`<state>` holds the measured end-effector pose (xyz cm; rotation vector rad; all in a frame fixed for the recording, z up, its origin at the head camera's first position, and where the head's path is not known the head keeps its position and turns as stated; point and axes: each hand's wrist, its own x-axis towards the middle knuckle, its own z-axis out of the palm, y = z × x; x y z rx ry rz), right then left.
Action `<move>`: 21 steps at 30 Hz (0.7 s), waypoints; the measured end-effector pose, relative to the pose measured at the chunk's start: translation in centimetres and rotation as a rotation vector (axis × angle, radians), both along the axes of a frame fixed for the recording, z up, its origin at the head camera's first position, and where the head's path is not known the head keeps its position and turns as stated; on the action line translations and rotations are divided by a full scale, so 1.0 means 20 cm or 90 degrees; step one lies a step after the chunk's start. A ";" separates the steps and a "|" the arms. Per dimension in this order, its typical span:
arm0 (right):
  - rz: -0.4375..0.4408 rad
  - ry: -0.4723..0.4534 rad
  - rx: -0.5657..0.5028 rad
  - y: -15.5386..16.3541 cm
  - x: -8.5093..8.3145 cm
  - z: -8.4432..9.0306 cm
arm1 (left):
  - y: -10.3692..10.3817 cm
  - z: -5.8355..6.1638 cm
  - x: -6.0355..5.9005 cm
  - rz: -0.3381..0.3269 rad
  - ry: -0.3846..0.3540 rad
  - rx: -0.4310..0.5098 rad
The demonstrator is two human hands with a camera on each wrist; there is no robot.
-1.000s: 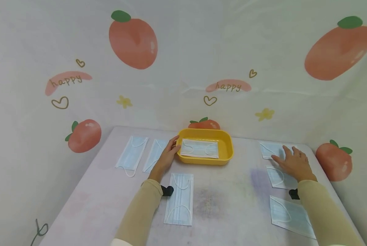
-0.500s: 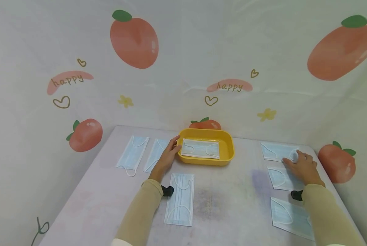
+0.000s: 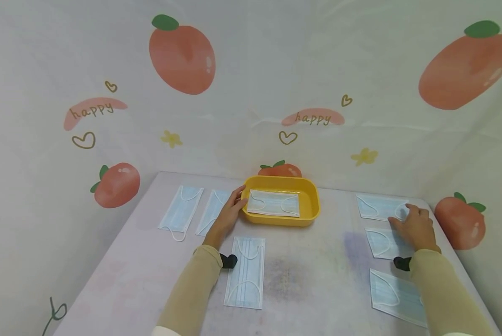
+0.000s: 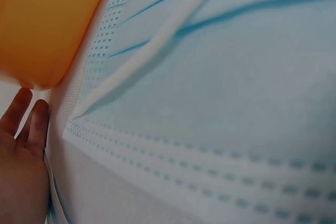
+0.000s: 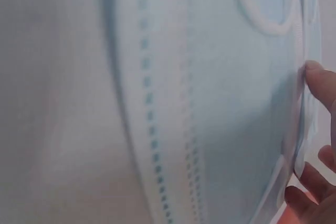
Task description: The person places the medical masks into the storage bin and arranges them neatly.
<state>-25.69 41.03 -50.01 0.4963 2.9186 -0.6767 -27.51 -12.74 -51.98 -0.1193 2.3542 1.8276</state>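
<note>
My left hand (image 3: 230, 211) rests against the left end of the yellow tray (image 3: 311, 203), its fingers fairly straight along the wall. A pale blue face mask (image 3: 272, 203) lies flat inside that tray. At the far right, my right hand (image 3: 416, 227) is at the right end of another face mask (image 3: 378, 207), thumb and fingers bent and spread apart. In the right wrist view its thumb (image 5: 319, 80) touches a mask edge. That mask still lies flat. A second face mask (image 3: 381, 243) sits partly under the right hand and wrist.
Two masks (image 3: 181, 208) lie at the left, one partly behind the left hand. Another mask (image 3: 245, 280) lies lengthwise beside the left forearm. One more mask (image 3: 395, 296) is partly covered by the right sleeve. A printed curtain (image 3: 251, 93) stands behind the table (image 3: 309, 289).
My right hand has drawn back from above the far right mask to its right end, its fingers bending more. The left hand, the tray and the masks have stayed in place.
</note>
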 end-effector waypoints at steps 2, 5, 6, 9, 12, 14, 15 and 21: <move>-0.014 0.000 -0.008 -0.01 0.00 0.01 | 0.00 0.00 0.00 0.000 0.002 -0.003; -0.040 -0.003 -0.028 -0.01 -0.01 0.02 | 0.00 0.00 0.00 -0.001 -0.001 -0.006; -0.050 -0.005 -0.035 -0.01 -0.02 0.03 | 0.00 0.00 0.00 -0.001 -0.003 -0.007; -0.078 -0.011 -0.065 -0.02 -0.03 0.05 | 0.00 0.01 0.00 0.000 -0.005 -0.006; -0.098 -0.021 -0.090 -0.03 -0.05 0.07 | 0.00 0.01 0.00 0.002 0.005 -0.005; -0.110 -0.030 -0.102 -0.04 -0.05 0.08 | 0.00 0.01 -0.01 0.003 0.012 -0.004; -0.114 -0.035 -0.106 -0.04 -0.05 0.08 | 0.00 0.00 -0.01 0.003 0.013 -0.003; -0.114 -0.050 -0.119 -0.04 -0.04 0.09 | 0.00 -0.02 -0.01 0.005 0.007 0.004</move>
